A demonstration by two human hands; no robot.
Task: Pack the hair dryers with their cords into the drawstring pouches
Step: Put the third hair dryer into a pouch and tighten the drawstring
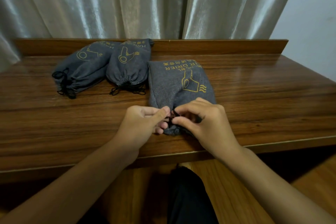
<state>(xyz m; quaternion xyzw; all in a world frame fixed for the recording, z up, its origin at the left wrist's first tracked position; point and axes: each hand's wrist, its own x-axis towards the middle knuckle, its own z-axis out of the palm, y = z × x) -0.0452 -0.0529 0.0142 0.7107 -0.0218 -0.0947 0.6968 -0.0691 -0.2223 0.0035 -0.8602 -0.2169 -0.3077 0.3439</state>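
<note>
1. The left hand (143,121) hovers over the desk (254,100) near its front edge, at the mouth of the near pouch (180,85). Its fingers are curled inward and its thumb lies along the top, the tip pressed against the black drawstring (171,117).
2. The right hand (205,123) meets it from the other side. Its thumb and forefinger are pinched together on the same drawstring, and the remaining fingers are bent over the pouch's gathered neck.
3. The two hands' fingertips almost touch, with only the cord between them. Whether the cord is knotted cannot be told, as the fingers hide it.
4. The near pouch is grey with a yellow dryer drawing and lettering. It lies flat on the desk, mouth toward the front edge and bottom toward the back, and looks bulged and filled. Its contents are hidden.
5. The middle pouch (127,63) lies just left of the near pouch and farther back, its mouth cinched and its black cord loose on the desk in front.
6. The left pouch (81,65) lies touching the middle one, toward the back left corner, also cinched, cord tangled at its mouth.
7. A raised wooden ledge runs along the back edge of the desk, with a pale curtain (127,2) behind it.
</note>
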